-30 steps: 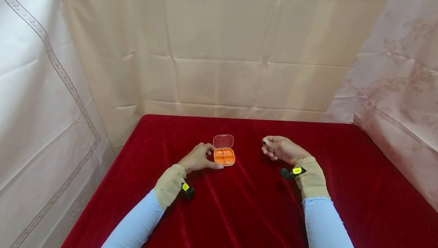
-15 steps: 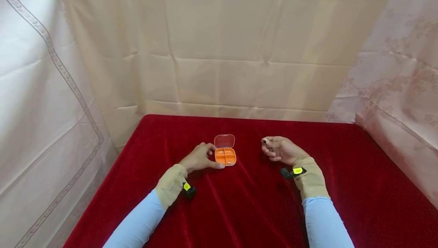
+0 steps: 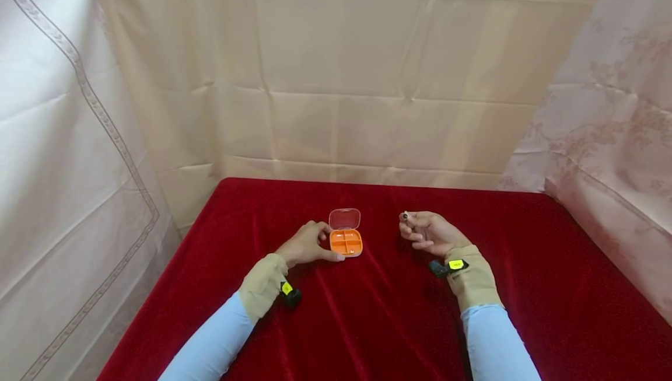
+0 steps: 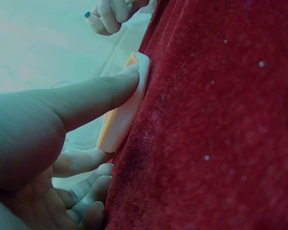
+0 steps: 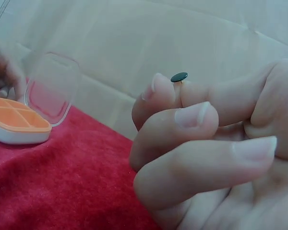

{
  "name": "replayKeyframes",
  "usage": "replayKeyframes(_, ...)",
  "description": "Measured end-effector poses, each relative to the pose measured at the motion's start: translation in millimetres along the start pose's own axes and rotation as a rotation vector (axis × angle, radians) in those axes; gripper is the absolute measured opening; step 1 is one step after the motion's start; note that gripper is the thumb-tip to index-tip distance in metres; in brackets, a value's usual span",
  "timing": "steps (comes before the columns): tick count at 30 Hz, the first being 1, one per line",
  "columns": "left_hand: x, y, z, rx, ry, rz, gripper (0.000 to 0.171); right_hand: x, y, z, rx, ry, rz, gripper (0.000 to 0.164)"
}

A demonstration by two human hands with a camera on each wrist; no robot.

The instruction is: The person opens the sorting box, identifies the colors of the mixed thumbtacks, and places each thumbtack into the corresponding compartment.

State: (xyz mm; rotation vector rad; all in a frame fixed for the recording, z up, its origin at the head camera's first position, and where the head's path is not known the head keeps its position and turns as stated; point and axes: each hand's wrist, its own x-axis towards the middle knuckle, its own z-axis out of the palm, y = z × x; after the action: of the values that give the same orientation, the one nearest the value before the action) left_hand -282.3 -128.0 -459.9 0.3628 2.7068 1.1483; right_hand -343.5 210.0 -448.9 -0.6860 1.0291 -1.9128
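A small orange-and-white pill box (image 3: 346,241) sits on the red cloth with its clear lid (image 3: 345,218) standing raised. Four-sided dividers split its orange inside, and a tiny pale item (image 3: 352,251) lies in the near right compartment. My left hand (image 3: 307,243) holds the box from the left, thumb along the near side and a fingertip at the far left corner. To the right, my right hand (image 3: 430,231) pinches a stud earring (image 5: 179,77) between thumb and index finger, above the cloth. The earring has a flat dark round head and a thin gold-coloured post; its lower end is hidden by the fingers.
The table (image 3: 409,322) is covered in red velvet with soft creases. Beige cloth (image 3: 336,77) hangs behind it, with pale patterned cloth (image 3: 614,107) at the right and a white curtain (image 3: 63,165) at the left.
My right hand has shifted slightly left and turned a little, with the earring's dark head showing more. My left hand stays on the pill box.
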Motion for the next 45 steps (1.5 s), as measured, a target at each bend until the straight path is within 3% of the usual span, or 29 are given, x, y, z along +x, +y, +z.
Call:
replayKeyframes(8, -0.7, -0.4, 0.4, -0.007, 0.001, -0.007, 0.067, 2.3, 0.1, 3.7, -0.057, 0.122, 0.028, 0.033)
replayKeyframes(18, -2.3, -0.1, 0.0, -0.010, 0.002, -0.013, 0.066, 11.7, -1.8, 16.2, -0.243, 0.426, 0.110, 0.014)
replayKeyframes(22, -2.4, 0.8, -0.5, -0.016, 0.004, -0.007, 0.066, 15.5, -2.2, 20.1, -0.321, 0.493, 0.144, 0.013)
replayKeyframes(37, -1.5, 0.5, 0.8, -0.011, 0.010, 0.010, 0.068, 21.4, 0.3, 26.5, -0.493, 0.518, 0.144, 0.019)
replayKeyframes(45, -0.8, 0.2, -0.5, -0.008, 0.001, 0.002, 0.069, 26.6, 2.3, 31.2, -0.607, 0.540, 0.138, 0.043)
